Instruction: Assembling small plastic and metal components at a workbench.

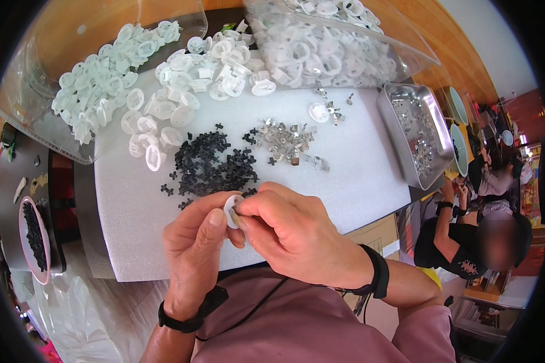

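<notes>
A small round white plastic part (pixel 231 212) is pinched between the thumb and fingers of my left hand (pixel 195 242), above the near edge of the foam sheet. My right hand (pixel 290 233) is closed, its thumb and fingertips pressed together against the face of that part. Whatever the right fingertips hold is hidden. Just beyond both hands lies a heap of small black cross-shaped pieces (pixel 209 163). To the right of it is a pile of small shiny metal clips (pixel 287 142). More round white parts (pixel 157 124) are scattered behind the black heap.
A clear bin (pixel 82 148) at the far left spills white parts; a clear bag (pixel 327 51) of them lies behind. A metal tray (pixel 418 175) of clips stands right. A pink bowl (pixel 42 275) of black pieces sits left. Another person (pixel 460 239) works at right.
</notes>
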Demonstrator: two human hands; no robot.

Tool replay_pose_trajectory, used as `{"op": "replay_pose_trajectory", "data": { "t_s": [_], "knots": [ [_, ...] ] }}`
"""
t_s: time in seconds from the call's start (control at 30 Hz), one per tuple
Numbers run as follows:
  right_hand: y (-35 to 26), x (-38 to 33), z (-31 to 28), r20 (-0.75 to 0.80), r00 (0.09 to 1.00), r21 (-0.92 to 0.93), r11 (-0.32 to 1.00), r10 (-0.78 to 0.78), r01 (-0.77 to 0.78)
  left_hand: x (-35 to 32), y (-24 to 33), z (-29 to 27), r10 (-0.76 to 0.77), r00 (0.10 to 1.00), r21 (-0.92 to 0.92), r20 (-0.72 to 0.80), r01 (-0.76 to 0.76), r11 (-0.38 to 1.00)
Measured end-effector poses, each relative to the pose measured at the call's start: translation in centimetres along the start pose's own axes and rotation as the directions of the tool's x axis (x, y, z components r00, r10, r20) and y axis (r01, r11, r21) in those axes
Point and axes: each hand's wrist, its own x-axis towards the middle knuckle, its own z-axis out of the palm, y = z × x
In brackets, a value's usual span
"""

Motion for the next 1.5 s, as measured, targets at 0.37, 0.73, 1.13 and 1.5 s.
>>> {"op": "replay_pose_trajectory", "data": {
  "t_s": [0.37, 0.73, 1.13, 1.5],
  "knots": [
    [0.1, 0.0, 0.0, -0.006, 0.999, 0.128, 0.991, 0.039, -0.038, 0.0, 0.1, 0.2, 0.060, 0.996, 0.194, -0.065, -0.046, 0.980],
    [0.2, -0.6, 0.2, -0.078, 0.994, -0.054, 0.996, -0.075, 0.071, 0.1, -0.5, 0.2, 0.101, 0.994, 0.051, -0.032, -0.099, 0.994],
    [0.8, -1.8, -1.6, -0.090, 0.990, 0.166, 0.979, -0.108, 0.121, -0.8, -0.3, 1.9, 0.130, 0.984, 0.235, -0.121, -0.099, 0.967],
    [0.1, -3.0, -5.6, -0.164, 0.979, 0.190, 0.970, -0.118, 0.148, -0.2, 2.7, 6.8, 0.059, 0.990, 0.391, 0.129, -0.105, 0.914]
  ]
}}
